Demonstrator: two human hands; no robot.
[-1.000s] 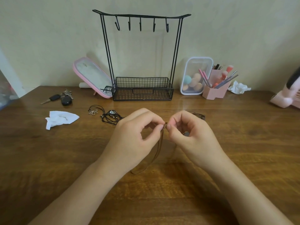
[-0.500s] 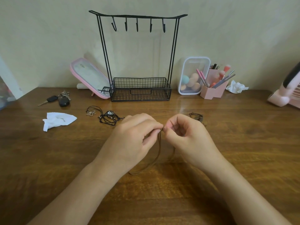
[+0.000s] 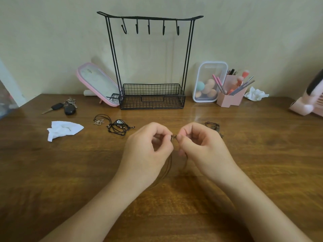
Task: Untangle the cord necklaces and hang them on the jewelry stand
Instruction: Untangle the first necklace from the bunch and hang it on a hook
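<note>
Head view. My left hand (image 3: 146,151) and right hand (image 3: 203,149) meet at centre frame. The forearms come in from the bottom corners and angle inward. Backs of both hands face the camera, knuckles up, wrists roughly level.

Left thumb and index pinch the knot of the brown cord necklace (image 3: 170,163) from the left. Right thumb and index pinch it from the right, tips nearly touching. The other fingers (image 3: 195,130) on both hands are curled in loosely, not spread. The cord strands hang from the pinch down between my palms. The lower end is hidden behind my left wrist. Can't tell if my wrists touch the surface (image 3: 262,154).

Jewelry stand (image 3: 150,18) is upright at the back by the wall, well apart from my hands, with five hooks on the top bar and a wire basket at the base. Black cord necklaces (image 3: 118,128) lie tangled on the surface left of my left hand, with a flower pendant (image 3: 99,121) just beside them. A small brown cord bundle (image 3: 212,124) lies past my right hand, partly hidden by it.

Rest: keys (image 3: 64,107) and a white tissue (image 3: 63,129) at far left. A pink mirror (image 3: 97,83) leans at the stand's left. A clear sponge box (image 3: 208,82) and a pink brush holder (image 3: 230,97) sit to its right.
</note>
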